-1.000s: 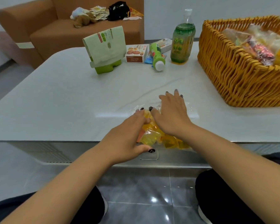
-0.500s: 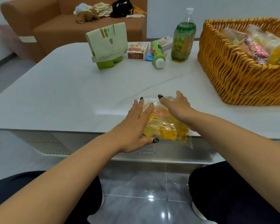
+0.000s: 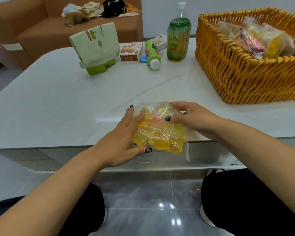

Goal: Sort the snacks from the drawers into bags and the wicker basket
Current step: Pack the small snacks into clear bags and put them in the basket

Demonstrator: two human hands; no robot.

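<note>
A clear plastic bag of yellow and orange jelly cups (image 3: 160,132) sits at the near edge of the white table (image 3: 58,106), partly overhanging it. My left hand (image 3: 124,135) cups the bag's left side, thumb under its lower edge. My right hand (image 3: 192,120) grips the bag's upper right part, thumb on top. The wicker basket (image 3: 242,70) stands at the far right with several wrapped snacks inside.
At the back of the table stand a green-and-white pouch on a green holder (image 3: 95,46), a small snack box (image 3: 130,52), a lying green bottle (image 3: 153,54) and an upright green drink bottle (image 3: 178,36). A brown sofa (image 3: 41,28) is behind. A closed drawer front (image 3: 145,159) is below the bag.
The bag has been drawn up from the table's edge onto the tabletop. My right hand went from lying flat on the bag to gripping its top right; my left hand stays at its left side.
</note>
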